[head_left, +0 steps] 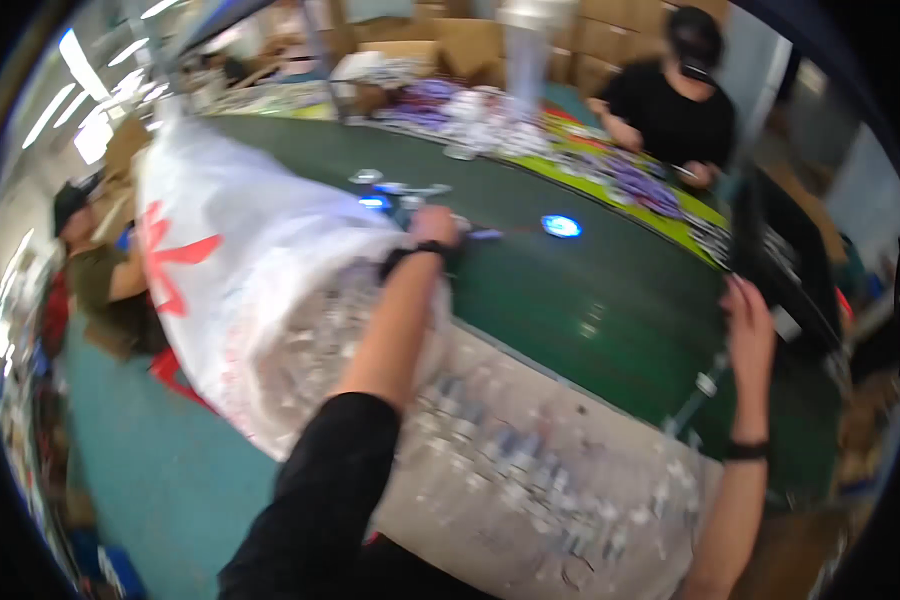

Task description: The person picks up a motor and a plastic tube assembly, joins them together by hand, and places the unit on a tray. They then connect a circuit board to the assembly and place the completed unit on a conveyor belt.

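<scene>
My left hand (435, 229) reaches over the green conveyor belt into a small cluster of parts (395, 200) with a blue light. Its fingers are smeared by motion and partly hidden, so any hold is unclear. My right hand (751, 325) is farther right over the belt, beside a dark panel-like object (760, 235); its fingers look stretched out, with nothing clear in them. A thin stick-like part with a white piece (706, 384) lies near my right wrist. An oval glowing blue-white piece (561, 226) lies on the belt between my hands.
A large white sack (240, 210) with red print lies at left, its mouth full of small clear pieces. Several small parts (520, 470) cover the pale worktop before me. Across the belt, a co-worker (685, 110) handles something beside a yellow-green strip of purple and white parts.
</scene>
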Tool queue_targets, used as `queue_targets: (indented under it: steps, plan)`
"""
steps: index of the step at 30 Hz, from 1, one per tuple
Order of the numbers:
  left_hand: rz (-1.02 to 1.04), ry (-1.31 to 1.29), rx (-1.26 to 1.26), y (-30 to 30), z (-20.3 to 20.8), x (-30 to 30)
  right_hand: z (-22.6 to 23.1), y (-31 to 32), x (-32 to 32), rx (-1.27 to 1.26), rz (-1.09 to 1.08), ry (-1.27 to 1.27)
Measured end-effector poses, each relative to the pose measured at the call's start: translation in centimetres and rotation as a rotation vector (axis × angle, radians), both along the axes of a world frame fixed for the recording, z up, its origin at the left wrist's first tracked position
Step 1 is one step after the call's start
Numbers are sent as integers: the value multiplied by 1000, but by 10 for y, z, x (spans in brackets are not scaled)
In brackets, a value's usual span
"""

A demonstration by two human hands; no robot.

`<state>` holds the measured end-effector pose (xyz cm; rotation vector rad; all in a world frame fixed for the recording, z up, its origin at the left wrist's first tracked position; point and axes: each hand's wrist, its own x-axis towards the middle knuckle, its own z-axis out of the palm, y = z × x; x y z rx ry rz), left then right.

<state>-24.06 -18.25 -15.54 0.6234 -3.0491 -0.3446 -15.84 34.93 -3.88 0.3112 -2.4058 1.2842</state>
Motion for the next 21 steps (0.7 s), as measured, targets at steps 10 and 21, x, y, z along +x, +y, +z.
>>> queue_targets:
  steps: [10, 21]
  plan:
    - [141, 450, 414, 80, 31, -10, -26, 133, -110, 391, -60, 339]
    - [-12, 835, 1001, 180, 49, 113, -67, 6, -55, 212, 199, 87]
